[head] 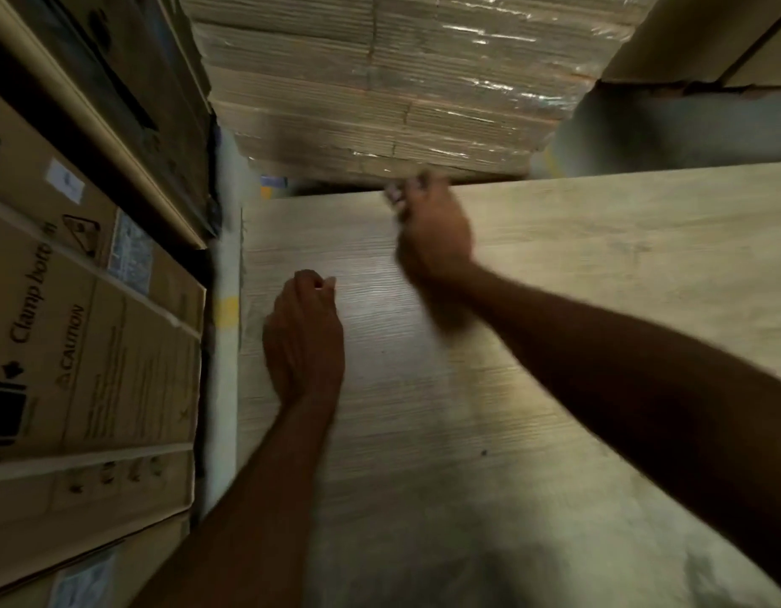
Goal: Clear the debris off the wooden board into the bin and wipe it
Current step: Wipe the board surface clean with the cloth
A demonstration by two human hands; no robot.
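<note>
Wooden board [555,265]: spread ahead of me, under both arms.
Left hand [303,340]: over the board's left part, near its edge.
Right hand [432,230]: farther forward, by the far edge.
Cardboard boxes [90,326]: stacked along my left.
Wrapped cardboard stack [393,81]: beyond the board.

Your pale, grey-brown wood-grain board [533,344] lies flat in front of you.
It fills the middle and right of your view, its far edge below a wrapped stack and its left edge along a narrow gap. Its surface looks mostly bare; one tiny dark speck of debris [483,452] sits near the middle.
</note>
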